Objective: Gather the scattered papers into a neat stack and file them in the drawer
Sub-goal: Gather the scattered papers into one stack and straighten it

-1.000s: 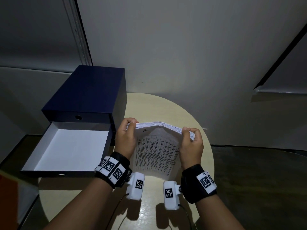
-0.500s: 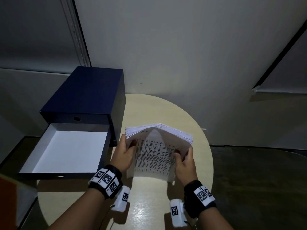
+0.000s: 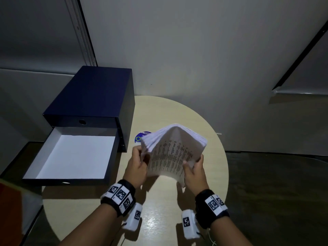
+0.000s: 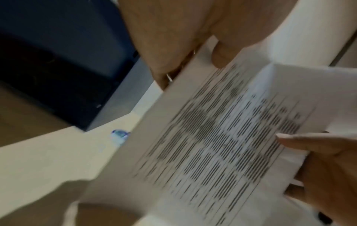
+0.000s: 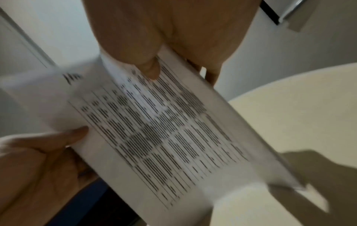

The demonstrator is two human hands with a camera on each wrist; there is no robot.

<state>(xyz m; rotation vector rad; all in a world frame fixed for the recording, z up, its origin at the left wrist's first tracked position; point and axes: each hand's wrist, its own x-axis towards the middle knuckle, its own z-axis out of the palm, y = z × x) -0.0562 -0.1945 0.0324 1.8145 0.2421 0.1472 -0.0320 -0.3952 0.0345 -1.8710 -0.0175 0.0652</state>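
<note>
A thick stack of printed papers (image 3: pixel 174 150) is held up off the round table, bowed into an arch with the printed face toward me. My left hand (image 3: pixel 137 163) grips its left edge, thumb on the printed sheet (image 4: pixel 222 137). My right hand (image 3: pixel 194 172) grips the right edge the same way, thumb on the page (image 5: pixel 164 130). To the left, the dark blue drawer box (image 3: pixel 92 98) has its lower drawer (image 3: pixel 71 155) pulled out, white inside with nothing in it.
The round beige table (image 3: pixel 177 201) stands against a pale wall. A blue round sticker (image 3: pixel 142 137) lies on the table behind the papers, beside the box. Dark floor lies to the right. An orange and white object (image 3: pixel 10 210) sits at the far left edge.
Both hands slid from the stack's top corners down to its side edges. The stack has lifted off the table and turned slightly, its arch now more pronounced.
</note>
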